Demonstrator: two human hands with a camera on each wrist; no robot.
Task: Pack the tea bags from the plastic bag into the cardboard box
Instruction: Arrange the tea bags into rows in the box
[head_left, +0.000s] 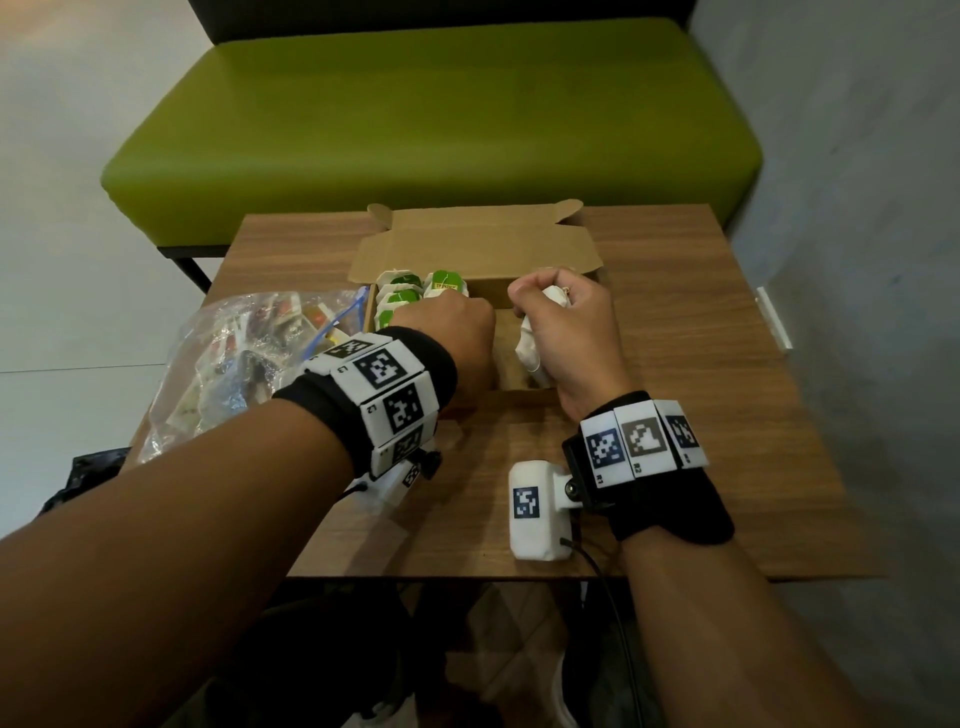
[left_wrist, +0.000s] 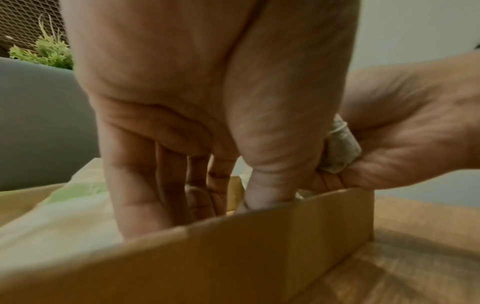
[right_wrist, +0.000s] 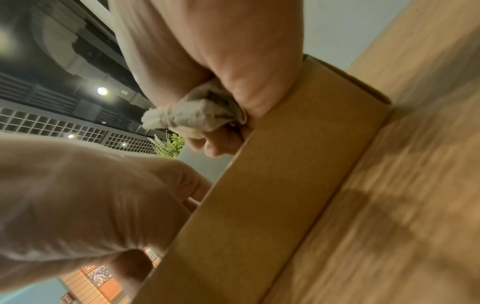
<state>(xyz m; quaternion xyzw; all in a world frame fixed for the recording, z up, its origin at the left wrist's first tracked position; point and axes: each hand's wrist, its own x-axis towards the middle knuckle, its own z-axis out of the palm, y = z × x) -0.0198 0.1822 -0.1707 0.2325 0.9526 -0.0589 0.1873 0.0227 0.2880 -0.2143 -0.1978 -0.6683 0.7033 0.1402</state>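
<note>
The open cardboard box (head_left: 483, 249) stands mid-table with its lid flap raised at the back. Several tea bags with green labels (head_left: 410, 291) lie packed in its left end. My left hand (head_left: 447, 332) reaches down into the box beside them; in the left wrist view its fingers (left_wrist: 166, 195) point straight down behind the box wall (left_wrist: 233, 257), their tips hidden. My right hand (head_left: 561, 317) grips a bunch of white tea bags (head_left: 530, 343) over the right half of the box, also seen in the right wrist view (right_wrist: 192, 117). The clear plastic bag (head_left: 244, 353) lies left of the box.
The small wooden table (head_left: 675, 415) ends just before me and at both sides. A green bench (head_left: 431, 114) stands behind it. A grey wall (head_left: 857, 208) runs close on the right. A black bag (head_left: 83, 478) lies on the floor at the left.
</note>
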